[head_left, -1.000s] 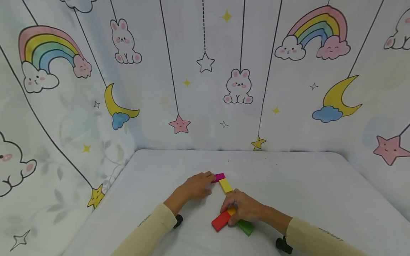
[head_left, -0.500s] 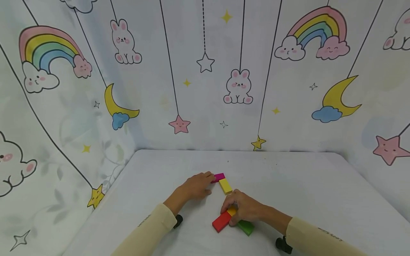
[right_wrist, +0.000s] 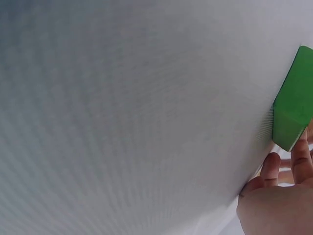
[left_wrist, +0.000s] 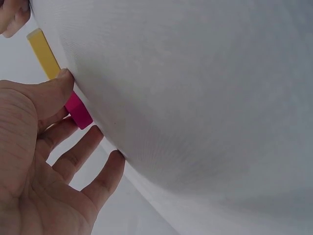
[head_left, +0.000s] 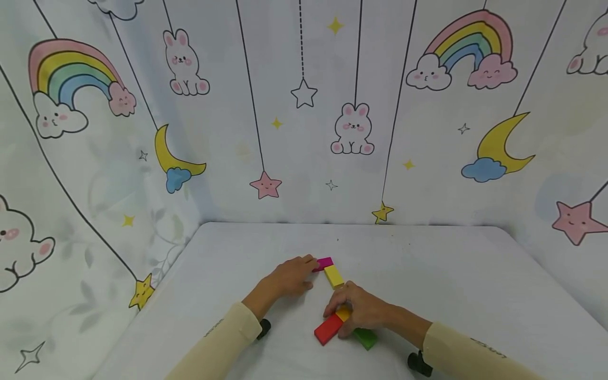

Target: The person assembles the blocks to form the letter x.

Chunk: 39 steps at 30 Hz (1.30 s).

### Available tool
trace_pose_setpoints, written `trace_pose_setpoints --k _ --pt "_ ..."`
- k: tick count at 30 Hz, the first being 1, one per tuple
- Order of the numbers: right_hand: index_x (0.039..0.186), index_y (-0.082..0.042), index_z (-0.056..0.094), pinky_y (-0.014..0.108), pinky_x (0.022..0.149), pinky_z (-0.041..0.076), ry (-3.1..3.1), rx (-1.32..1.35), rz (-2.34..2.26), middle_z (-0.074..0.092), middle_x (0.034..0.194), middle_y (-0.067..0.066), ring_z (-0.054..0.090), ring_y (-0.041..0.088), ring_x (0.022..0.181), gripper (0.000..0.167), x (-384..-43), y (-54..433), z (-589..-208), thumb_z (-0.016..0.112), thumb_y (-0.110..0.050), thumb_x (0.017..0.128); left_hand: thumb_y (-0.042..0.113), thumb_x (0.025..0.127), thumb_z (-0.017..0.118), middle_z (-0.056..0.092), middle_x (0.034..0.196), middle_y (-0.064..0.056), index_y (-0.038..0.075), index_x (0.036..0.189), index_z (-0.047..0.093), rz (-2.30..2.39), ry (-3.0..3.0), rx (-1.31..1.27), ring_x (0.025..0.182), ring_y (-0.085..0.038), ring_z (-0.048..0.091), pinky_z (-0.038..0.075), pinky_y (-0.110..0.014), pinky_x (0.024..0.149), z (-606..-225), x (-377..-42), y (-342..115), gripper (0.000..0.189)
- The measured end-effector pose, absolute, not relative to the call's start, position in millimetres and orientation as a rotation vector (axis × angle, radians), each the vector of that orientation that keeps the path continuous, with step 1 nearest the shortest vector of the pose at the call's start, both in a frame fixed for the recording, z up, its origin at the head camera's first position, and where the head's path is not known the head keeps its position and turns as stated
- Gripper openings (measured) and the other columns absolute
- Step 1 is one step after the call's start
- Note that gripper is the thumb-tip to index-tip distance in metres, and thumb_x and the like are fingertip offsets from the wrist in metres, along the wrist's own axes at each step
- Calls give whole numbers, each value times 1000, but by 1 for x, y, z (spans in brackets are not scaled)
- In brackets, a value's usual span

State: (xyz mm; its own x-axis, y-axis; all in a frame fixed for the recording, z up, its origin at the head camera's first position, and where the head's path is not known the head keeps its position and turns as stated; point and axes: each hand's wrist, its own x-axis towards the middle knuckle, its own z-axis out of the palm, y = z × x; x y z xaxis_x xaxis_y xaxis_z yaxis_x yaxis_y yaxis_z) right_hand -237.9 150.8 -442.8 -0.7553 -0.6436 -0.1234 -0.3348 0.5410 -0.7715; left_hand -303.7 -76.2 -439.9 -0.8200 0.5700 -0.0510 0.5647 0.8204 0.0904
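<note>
My left hand rests on the white table with fingers spread, fingertips at the left end of a magenta block; in the left wrist view its thumb and fingers lie around that magenta block. A yellow block adjoins the magenta one at an angle. Nearer to me, my right hand pinches a red block near its right end between thumb and fingers. An orange block shows partly under this hand, and a green block sticks out below it. The hand hides where these blocks meet.
The white table extends around the blocks. A printed cloth backdrop with rabbits, stars and rainbows hangs behind and beside it. Dark wrist-worn devices sit at both sleeve cuffs.
The red block has shifted very slightly toward the right and toward me. My right index finger has spread slightly left. My left hand stays put at the magenta block.
</note>
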Motion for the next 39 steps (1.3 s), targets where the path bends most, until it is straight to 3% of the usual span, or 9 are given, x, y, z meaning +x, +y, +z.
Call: trace_pose_setpoints --k 10,28,35,39 --pt "97 -33 79 45 93 41 2403 -822 -1052 65 104 -15 42 19 114 24 -238 151 -445 86 -18 79 31 93 75 56 141 1 18 144 52 112 2926 907 128 -18 56 52 -37 104 -438 -303 -76 58" --pt "96 -30 78 45 93 41 2385 -804 -1084 66 103 -14 42 19 114 26 -235 151 -442 86 -13 78 31 94 74 56 141 1 17 144 53 99 2928 923 128 -18 56 51 -38 104 -442 -304 -76 57" --pt "112 -30 76 39 90 47 2406 -795 -1072 63 114 -12 44 20 116 42 -234 155 -443 89 -17 75 30 93 75 56 140 2 18 144 53 121 2934 915 127 -18 56 50 -39 105 -444 -303 -75 57" --pt "124 -25 69 49 95 50 2442 -770 -1099 58 127 -7 44 24 122 54 -231 162 -442 89 -17 74 31 92 75 56 140 2 19 144 53 104 2944 914 128 -18 56 50 -38 105 -443 -303 -75 57"
